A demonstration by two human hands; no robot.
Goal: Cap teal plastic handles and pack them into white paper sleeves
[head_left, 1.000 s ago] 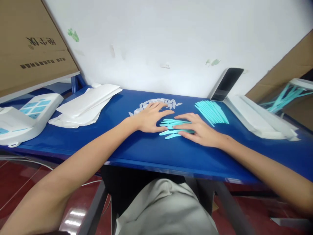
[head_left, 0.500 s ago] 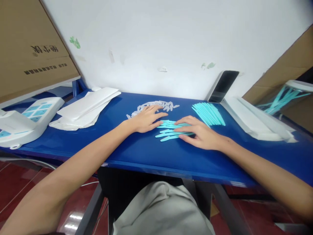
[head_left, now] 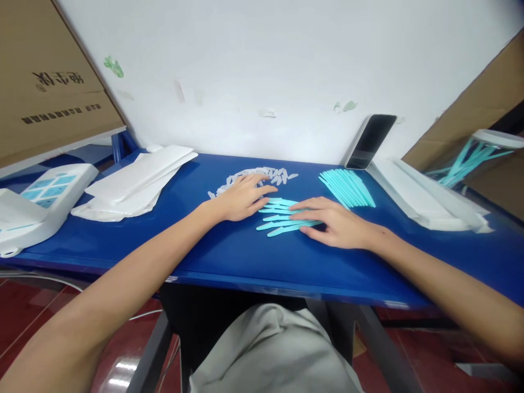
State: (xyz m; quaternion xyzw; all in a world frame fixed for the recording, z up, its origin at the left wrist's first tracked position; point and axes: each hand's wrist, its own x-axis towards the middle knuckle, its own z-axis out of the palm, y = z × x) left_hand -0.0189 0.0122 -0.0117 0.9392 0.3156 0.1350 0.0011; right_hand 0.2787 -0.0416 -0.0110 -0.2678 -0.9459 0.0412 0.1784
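Observation:
Several teal plastic sticks [head_left: 278,217] lie fanned out side by side on the blue table [head_left: 245,256]. My left hand [head_left: 239,197] rests flat on the table with its fingers stretched out, fingertips touching the left ends of the sticks. My right hand [head_left: 333,222] lies flat over the right ends of the same sticks, fingers spread. Just behind my left hand is a heap of small clear caps [head_left: 254,176]. A second, tidy pile of teal sticks [head_left: 347,186] lies behind my right hand.
White bags [head_left: 135,180] are stacked at the back left, with a white device with teal panels [head_left: 36,202] beside them. A dark phone [head_left: 369,141] leans on the wall. White packets [head_left: 426,199] and a clear container of teal sticks [head_left: 470,155] sit at right. Cardboard boxes [head_left: 45,82] flank both sides.
The view has drifted slightly. Both hands stay flat on the fanned sticks, and the sticks have spread a little toward me and to the left.

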